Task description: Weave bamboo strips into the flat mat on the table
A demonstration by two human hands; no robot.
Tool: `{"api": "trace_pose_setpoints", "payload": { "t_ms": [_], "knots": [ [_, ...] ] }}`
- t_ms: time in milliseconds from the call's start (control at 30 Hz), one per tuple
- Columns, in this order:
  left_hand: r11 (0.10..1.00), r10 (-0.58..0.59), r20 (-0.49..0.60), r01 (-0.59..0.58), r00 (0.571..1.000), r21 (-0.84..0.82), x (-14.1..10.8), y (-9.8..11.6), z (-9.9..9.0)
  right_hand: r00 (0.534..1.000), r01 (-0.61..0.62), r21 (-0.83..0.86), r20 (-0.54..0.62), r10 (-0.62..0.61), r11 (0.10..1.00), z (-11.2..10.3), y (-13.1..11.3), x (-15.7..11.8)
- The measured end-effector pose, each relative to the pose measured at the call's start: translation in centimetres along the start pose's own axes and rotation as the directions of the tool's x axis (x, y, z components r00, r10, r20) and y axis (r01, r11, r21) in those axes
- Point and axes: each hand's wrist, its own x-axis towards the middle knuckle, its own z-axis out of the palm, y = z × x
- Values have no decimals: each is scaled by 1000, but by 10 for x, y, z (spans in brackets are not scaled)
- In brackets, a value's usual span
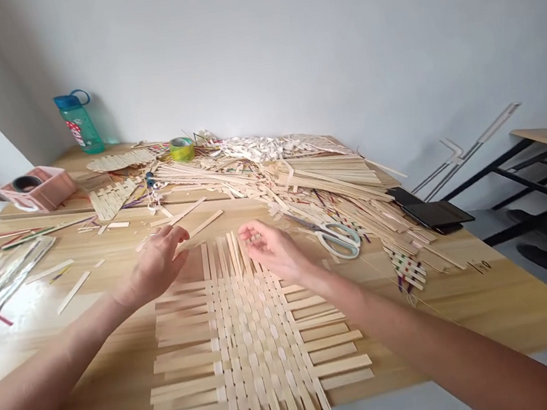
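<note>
A woven mat of pale flat wood strips [256, 342] lies on the table in front of me, its loose strip ends sticking out on all sides. Above its far left corner is my left hand [157, 264], fingers bent and thumb apart, with nothing visible in it. My right hand [274, 252] is at the far edge of the mat, close beside the upright strip ends. Its fingers are loosely curved with gaps between them, and I see nothing held; whether they touch the strips is unclear. Scissors [338, 238] with pale handles lie right of that hand.
Piles of loose strips [330, 174] cover the back of the wooden table [477, 299]. Behind stand yellow-green tape [182, 150], a pink basket [42, 188] and a teal bottle [82, 126]. Dark flat devices [430, 211] rest at the right edge, near a small woven piece [406, 266].
</note>
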Motion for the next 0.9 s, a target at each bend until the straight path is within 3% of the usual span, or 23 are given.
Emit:
{"api": "trace_pose_setpoints", "payload": {
  "t_ms": [200, 400, 733, 900],
  "knots": [
    [988, -48, -5, 49, 999, 147, -4, -24, 6, 997, -55, 198, 64, 44, 979, 12, -13, 15],
    [979, -145, 96, 128, 985, 159, -10, -22, -6, 993, -86, 274, 102, 60, 958, 11, -27, 37],
    [938, -194, 73, 163, 978, 306, -6, -37, -11, 1000, -20, 267, 22, 15, 963, -2, -8, 57],
    [932, -206, -5, 198, 979, 302, -4, -35, -22, 998, 43, 203, 44, -53, 978, -11, -17, 52]
  ]
}}
